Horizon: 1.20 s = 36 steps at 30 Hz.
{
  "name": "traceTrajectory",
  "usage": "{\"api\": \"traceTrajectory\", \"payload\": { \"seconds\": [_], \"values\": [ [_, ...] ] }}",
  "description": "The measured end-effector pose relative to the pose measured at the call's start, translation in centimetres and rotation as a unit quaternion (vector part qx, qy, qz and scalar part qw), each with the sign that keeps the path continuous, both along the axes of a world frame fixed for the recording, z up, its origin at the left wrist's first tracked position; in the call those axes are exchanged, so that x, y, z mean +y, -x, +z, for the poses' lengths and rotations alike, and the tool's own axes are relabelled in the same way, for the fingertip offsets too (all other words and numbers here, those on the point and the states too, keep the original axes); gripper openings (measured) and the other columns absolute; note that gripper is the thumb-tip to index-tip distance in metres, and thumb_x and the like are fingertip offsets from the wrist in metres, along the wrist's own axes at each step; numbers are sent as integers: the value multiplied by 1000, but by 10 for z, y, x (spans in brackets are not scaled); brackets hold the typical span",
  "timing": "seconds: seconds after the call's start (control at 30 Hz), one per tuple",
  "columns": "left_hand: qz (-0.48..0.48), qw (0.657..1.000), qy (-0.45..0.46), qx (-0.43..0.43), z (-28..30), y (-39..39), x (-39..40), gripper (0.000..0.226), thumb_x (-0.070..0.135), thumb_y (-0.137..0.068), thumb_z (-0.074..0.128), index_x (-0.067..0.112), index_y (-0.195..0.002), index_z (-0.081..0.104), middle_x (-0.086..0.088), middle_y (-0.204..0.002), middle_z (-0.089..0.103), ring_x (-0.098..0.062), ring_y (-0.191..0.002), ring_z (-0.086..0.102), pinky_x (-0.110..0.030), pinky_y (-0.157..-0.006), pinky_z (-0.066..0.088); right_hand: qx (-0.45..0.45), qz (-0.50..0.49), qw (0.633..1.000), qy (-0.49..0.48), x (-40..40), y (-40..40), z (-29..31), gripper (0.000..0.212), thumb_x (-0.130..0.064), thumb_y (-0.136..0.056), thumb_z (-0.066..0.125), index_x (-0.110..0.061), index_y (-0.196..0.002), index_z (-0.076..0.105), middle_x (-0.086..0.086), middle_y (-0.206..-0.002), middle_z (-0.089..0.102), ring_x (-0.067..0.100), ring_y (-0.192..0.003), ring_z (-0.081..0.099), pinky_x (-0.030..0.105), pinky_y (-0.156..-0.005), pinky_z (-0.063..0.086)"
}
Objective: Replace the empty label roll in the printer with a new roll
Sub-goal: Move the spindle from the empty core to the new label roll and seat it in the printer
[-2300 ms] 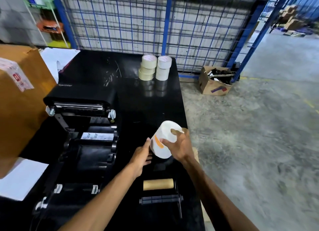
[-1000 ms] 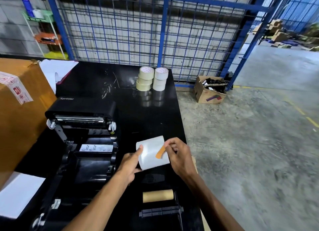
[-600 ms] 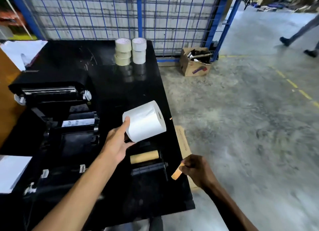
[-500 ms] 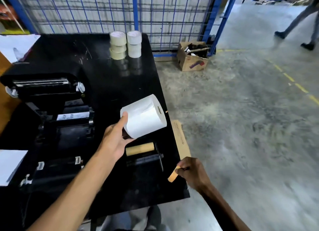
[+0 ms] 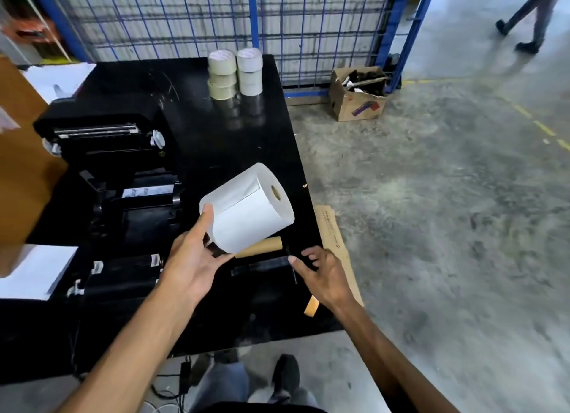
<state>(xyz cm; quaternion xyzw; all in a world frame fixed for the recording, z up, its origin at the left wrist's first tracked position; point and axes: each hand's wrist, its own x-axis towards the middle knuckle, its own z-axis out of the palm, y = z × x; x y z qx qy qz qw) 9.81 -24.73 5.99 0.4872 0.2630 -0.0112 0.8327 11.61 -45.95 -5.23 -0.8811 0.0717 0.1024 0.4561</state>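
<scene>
No readable text anywhere here. The white strip [image 5: 147, 191] inside the open printer [image 5: 117, 153] carries small dark marks, too blurred to make out. The flat cardboard piece [image 5: 334, 236] past the worktop's right edge shows faint dotted print and a tiny mark, illegible. The cardboard box [image 5: 357, 104] on the floor, far right, has a purple-and-red graphic on its side, no letters legible. The sticker on the brown carton [image 5: 18, 165] at far left is cut off.

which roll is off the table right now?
The big white label roll, held up in the left hand. The bare cardboard core and the two tape stacks all rest on the black table.
</scene>
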Motion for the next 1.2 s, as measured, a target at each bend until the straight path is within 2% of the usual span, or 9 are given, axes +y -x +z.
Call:
{"api": "traceTrajectory", "payload": {
  "seconds": [0.17,0.3,0.47,0.57,0.67,0.83,0.9,1.07,1.2],
  "values": [
    [19,999,36,-5,-2,15,24,31,40,-84,61,23,-108,69,-1,-115,71,-28,-119,59,-58,-95,47,8,-15,998,59,32,-12,-13,39,-51,-77,69,-18,-88,51,10,-114,56,27,-99,60,32,-77,48],
    [10,995,96,21,-5,20,33,54,44,-83,59,20,-131,56,-8,-130,61,-33,-120,56,-62,-85,49,-11,3,998,64,31,-11,-18,28,-33,-82,72,-17,-85,49,-4,-77,54,19,-71,58,32,-62,47],
    [25,992,118,24,-12,22,35,61,39,-76,67,13,-130,56,-12,-130,63,-34,-118,59,-60,-77,56,-24,-18,996,-86,20,-16,-7,28,0,-75,76,-18,-73,55,-9,-59,47,2,-49,47,29,-54,42],
    [34,993,110,18,-13,22,37,62,37,-73,70,13,-128,57,-13,-128,63,-34,-118,59,-61,-78,56,-61,-32,993,-99,-3,-30,22,21,-3,-74,76,-18,-74,61,-8,-57,57,13,-52,52,29,-52,45],
    [50,993,106,6,-12,15,38,53,36,-72,71,15,-119,62,-11,-125,65,-33,-117,60,-62,-85,53,-151,-107,973,-135,-19,-43,69,16,-1,-76,74,-9,-81,61,-1,-59,57,5,-45,52,20,-43,43],
    [59,992,112,9,-8,1,30,52,37,-72,73,15,-118,62,-10,-124,65,-32,-116,60,-60,-82,54,-188,-148,940,-243,-22,-53,109,18,-9,-79,75,-14,-87,60,7,-77,64,35,-68,65,42,-65,56],
    [54,991,125,11,-7,0,27,59,38,-70,74,15,-122,60,-10,-126,64,-33,-115,60,-60,-80,56,-167,-142,939,-265,-18,-52,109,19,-8,-79,75,-11,-90,60,11,-81,64,33,-69,66,48,-70,57],
    [48,991,123,3,-4,0,23,59,39,-66,74,15,-119,61,-10,-125,65,-33,-115,60,-60,-84,53,-223,-110,935,-251,-12,-45,115,20,-4,-80,74,-9,-94,59,11,-88,64,9,-62,64,23,-63,56],
    [49,993,105,-12,1,-1,23,45,37,-70,73,16,-108,66,-10,-120,67,-33,-114,61,-60,-86,51,-371,-2,913,-168,-11,-40,130,27,0,-79,74,-18,-94,60,7,-93,64,10,-85,65,17,-76,55]
  ]
}}
